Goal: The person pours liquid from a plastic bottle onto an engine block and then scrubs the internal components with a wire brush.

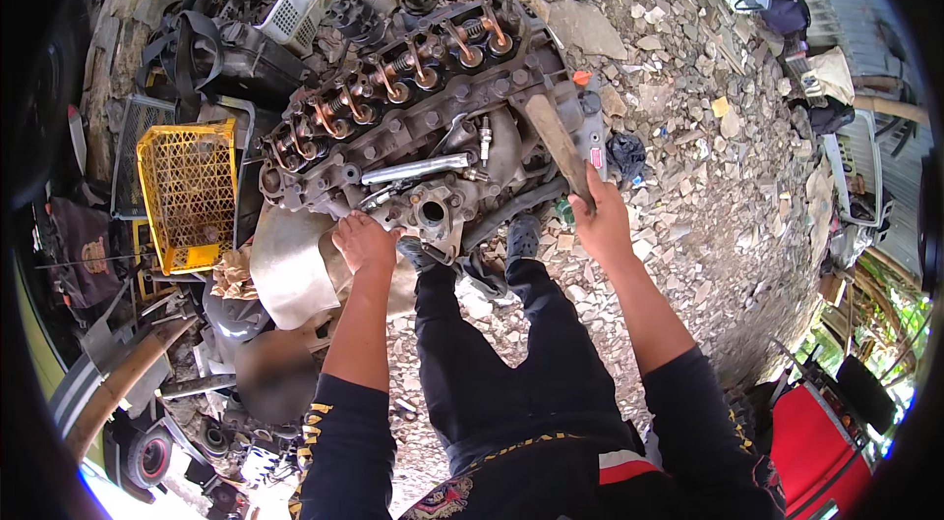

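Observation:
My right hand (605,214) is closed around the lower end of a wooden handle (554,137), which lies slanted over the engine's right side; its upper end meets the metal near the cylinder head, and whether it has a tool head there is hard to tell. My left hand (363,240) rests on the near left edge of the engine (450,100), beside the carburettor-like flange with a round hole (432,211); nothing shows in it. A row of rocker arms (387,81) runs along the top. A silver metal tube (415,170) and a spark plug (485,138) lie on the engine.
Broken stone covers the ground (693,173). At left stand a yellow plastic crate (140,203) and a white basket (284,15). A bent metal sheet (287,269) lies beside my left hand. A black plastic bag (627,155) sits right of the engine.

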A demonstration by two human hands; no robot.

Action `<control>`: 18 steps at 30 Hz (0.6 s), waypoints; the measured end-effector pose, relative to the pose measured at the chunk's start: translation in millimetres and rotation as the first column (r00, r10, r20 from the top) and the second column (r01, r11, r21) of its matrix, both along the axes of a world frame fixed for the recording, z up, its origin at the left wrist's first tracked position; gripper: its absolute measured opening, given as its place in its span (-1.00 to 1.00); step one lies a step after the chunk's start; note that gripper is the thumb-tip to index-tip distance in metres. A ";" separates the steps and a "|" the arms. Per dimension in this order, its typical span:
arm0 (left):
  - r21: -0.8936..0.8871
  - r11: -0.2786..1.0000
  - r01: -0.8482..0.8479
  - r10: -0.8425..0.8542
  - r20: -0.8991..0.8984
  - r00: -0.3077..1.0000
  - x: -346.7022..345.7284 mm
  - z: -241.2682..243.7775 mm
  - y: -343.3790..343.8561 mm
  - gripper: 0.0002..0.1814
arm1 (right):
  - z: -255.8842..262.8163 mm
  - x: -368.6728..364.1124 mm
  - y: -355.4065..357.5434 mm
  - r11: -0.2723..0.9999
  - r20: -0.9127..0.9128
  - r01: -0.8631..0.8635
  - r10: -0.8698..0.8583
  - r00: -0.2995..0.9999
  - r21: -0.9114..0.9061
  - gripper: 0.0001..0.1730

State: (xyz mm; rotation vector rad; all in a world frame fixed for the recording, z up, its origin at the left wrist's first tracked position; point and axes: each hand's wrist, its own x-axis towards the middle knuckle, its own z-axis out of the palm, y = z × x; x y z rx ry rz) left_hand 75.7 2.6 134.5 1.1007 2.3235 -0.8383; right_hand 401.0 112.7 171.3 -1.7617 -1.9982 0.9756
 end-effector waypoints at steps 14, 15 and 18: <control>0.004 0.998 -0.064 0.064 0.032 0.997 -0.3 -2.7 2.3 0.08 | 22.9 52.7 70.5 0.922 0.265 -0.302 0.237 0.934 0.241 -0.45; -0.013 0.997 -0.079 0.080 0.022 0.997 -4.8 0.0 0.9 0.08 | 37.6 28.0 87.1 0.880 0.342 -0.411 0.321 0.883 0.237 -0.45; 0.008 0.997 -0.077 0.077 0.033 0.996 -0.1 -3.5 6.3 0.08 | 54.4 -24.5 131.6 0.756 0.316 -0.579 0.493 0.811 0.306 -0.46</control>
